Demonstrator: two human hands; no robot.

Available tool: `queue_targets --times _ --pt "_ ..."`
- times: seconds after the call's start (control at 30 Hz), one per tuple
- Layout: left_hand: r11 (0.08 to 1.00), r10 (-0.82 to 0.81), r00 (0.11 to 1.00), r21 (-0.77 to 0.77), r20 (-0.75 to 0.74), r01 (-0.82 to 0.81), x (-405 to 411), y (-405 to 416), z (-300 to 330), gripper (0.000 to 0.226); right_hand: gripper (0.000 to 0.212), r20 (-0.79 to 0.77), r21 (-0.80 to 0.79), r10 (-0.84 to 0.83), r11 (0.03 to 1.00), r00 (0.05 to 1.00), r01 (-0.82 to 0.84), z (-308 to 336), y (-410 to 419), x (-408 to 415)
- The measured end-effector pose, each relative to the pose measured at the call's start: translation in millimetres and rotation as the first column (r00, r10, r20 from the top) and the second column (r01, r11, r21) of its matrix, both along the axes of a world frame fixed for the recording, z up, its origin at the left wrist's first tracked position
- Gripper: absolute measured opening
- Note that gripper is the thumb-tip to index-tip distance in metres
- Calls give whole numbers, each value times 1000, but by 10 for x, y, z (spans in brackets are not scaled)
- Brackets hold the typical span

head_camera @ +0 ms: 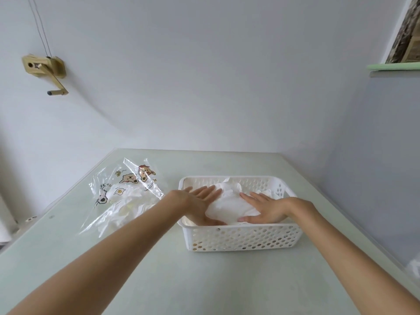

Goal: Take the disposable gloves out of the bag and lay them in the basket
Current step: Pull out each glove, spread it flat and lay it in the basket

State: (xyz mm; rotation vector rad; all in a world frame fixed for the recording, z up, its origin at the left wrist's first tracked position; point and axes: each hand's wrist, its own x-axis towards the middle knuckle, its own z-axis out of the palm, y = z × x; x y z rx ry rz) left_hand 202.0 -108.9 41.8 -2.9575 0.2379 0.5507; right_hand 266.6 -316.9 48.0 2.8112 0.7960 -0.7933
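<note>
Basket (243, 237) nearest, on pale table (159, 280), holed wall toward viewer. Inside, white gloves (229, 206) piled; left hand (200, 201) and right hand (264, 210) lie flat either side, fingers straight, slightly spread, pressing pile, likely to settle it below rim. Farther left, printed clear bag (122, 189) lies slack, more gloves seemingly inside, so task unfinished.

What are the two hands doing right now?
Left hand: open, flat on the pile of gloves in the basket.
Right hand: open, flat on the same pile.
</note>
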Motion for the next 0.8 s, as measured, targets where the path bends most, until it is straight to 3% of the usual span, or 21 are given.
queue_targets --times 0.07,0.13,0.23,0.3,0.4,0.43,0.5,0.63,0.7,0.8 --pt "999 -1 1000 -51 16 2 -27 4 31 100 91 -6 34 -9 999 1000 9 -5 9 -29" --pt "971 14 994 -239 110 13 -127 84 137 97 86 32 177 -64 983 997 57 80 -33 -96" --pt "816 214 895 -575 391 56 -456 514 291 69 62 199 451 -166 890 966 60 311 -36 -255" --pt "805 373 785 -593 495 -8 -704 912 250 61 47 320 544 -193 839 928 -13 433 85 -438" --pt "821 509 763 -492 399 -290 -920 1359 85 77 29 395 685 -188 713 899 -152 486 542 -799" --pt "821 521 778 -455 352 -344 -932 1440 42 82 26 446 690 -178 693 877 -210 464 749 -898" --pt "815 528 803 -431 278 -387 -927 1532 -39 91 29 579 591 -115 740 807 -319 351 1172 -1024" --pt "799 524 831 -448 187 -402 -854 1598 -224 102 39 591 262 19 941 806 -215 51 1782 -1013" --pt "801 524 822 -457 221 -388 -841 1613 -316 95 23 621 263 -2 943 784 -205 -26 1921 -982" --pt "787 549 771 -513 323 -345 -842 1613 -340 73 12 570 455 -81 860 818 -232 -3 1898 -998"
